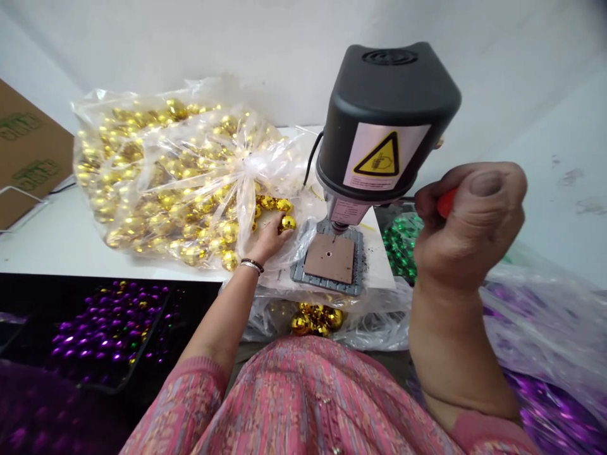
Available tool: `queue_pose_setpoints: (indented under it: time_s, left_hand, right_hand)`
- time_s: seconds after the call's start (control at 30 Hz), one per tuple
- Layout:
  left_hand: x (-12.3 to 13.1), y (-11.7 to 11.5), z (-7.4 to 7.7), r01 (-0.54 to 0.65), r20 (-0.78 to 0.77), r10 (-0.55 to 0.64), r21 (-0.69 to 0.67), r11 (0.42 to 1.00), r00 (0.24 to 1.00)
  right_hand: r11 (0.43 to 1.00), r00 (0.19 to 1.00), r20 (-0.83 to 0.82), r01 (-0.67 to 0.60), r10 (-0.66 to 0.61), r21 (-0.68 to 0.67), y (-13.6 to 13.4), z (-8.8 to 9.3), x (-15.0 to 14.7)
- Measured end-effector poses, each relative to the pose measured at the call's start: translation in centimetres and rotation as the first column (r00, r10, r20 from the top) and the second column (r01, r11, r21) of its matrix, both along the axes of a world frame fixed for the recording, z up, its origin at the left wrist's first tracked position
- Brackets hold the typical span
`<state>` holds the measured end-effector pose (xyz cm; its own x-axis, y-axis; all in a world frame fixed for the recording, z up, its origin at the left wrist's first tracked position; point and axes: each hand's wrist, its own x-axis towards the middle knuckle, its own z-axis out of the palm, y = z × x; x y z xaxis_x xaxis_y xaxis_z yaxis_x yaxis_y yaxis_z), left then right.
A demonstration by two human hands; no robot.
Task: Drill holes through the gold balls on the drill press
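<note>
My right hand is wrapped round a red handle knob beside a black bench press with a yellow warning sign. Under the press head, a square brown pad with a small hole lies on a grey base plate. At the mouth of a clear plastic bag, my left hand has its thumb and finger closed about a shiny gold ball. More gold balls lie just behind it; its other fingers are partly hidden.
Gold balls fill the bag on the white table. Several gold balls rest in plastic at my lap. Purple balls lie lower left, green beads and purple pieces at the right. A cardboard box stands far left.
</note>
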<state>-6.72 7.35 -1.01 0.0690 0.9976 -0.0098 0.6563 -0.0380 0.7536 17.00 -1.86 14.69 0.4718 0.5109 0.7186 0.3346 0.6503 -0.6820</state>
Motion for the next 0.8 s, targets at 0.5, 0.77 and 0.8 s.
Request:
queue_pose_setpoints:
  time_s: [0.5, 0.77, 0.8]
  left_hand:
    - [2.0, -5.5, 2.8, 0.267, 0.631, -0.060, -0.239, 0.934, 0.774]
    - [4.2, -5.3, 1.8, 0.251, 0.348, -0.195, -0.122, 0.960, 0.917]
    - [4.5, -5.3, 1.9, 0.256, 0.323, -0.207, -0.118, 0.959, 0.923]
  right_hand:
    - [0.931, 0.950, -0.234, -0.265, 0.207, -0.250, 4.7, 4.1, 1.8]
    - [0.927, 0.957, -0.182, -0.267, 0.225, -0.261, 4.4, 4.2, 2.0]
    - [0.928, 0.959, -0.178, -0.263, 0.221, -0.263, 4.4, 4.1, 2.1]
